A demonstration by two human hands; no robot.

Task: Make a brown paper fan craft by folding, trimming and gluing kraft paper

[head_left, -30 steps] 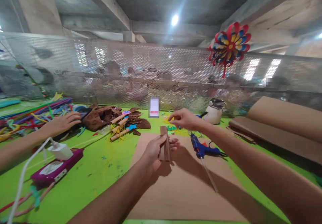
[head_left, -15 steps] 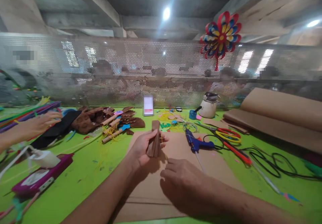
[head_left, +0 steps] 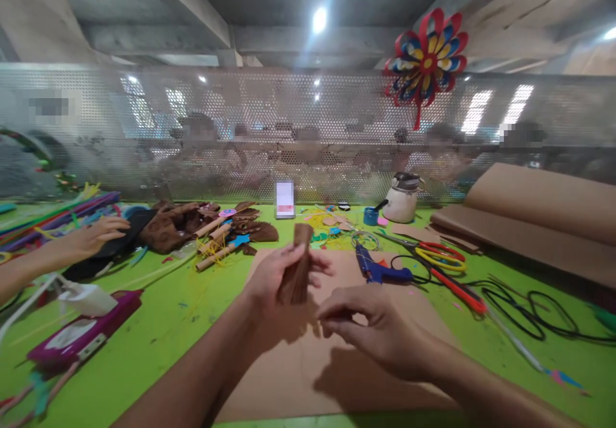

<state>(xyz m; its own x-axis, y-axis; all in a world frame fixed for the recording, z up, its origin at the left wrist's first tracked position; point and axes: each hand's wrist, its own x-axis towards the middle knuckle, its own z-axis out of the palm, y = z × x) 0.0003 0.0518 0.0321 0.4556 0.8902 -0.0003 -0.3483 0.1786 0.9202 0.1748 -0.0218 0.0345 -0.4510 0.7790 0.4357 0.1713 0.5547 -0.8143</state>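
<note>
A brown pleated strip of paper [head_left: 296,277], gathered at the top and wider below, stands upright in my left hand [head_left: 268,282], thumb in front and fingers behind. To its lower right, my right hand [head_left: 378,325] hovers with thumb and forefinger pinched together. Whatever sits between those fingertips is too small to make out. Both hands are above a sheet of brown cardboard [head_left: 269,376]. A blue hot glue gun [head_left: 380,271] lies just beyond my right hand.
Scissors [head_left: 437,255], a red-handled tool [head_left: 462,292] and black cable lie right, near brown paper [head_left: 524,242]. A phone [head_left: 284,198] stands behind. Left are paper rolls [head_left: 214,245], a purple power strip [head_left: 91,332] and another person's hand [head_left: 103,232]. A jug [head_left: 402,198] stands at back.
My right hand has turned from knuckles-up to show its thumb-and-forefinger pinch, shifting slightly right. The pleated paper stays in my left hand. The other person's hand moved a little right.
</note>
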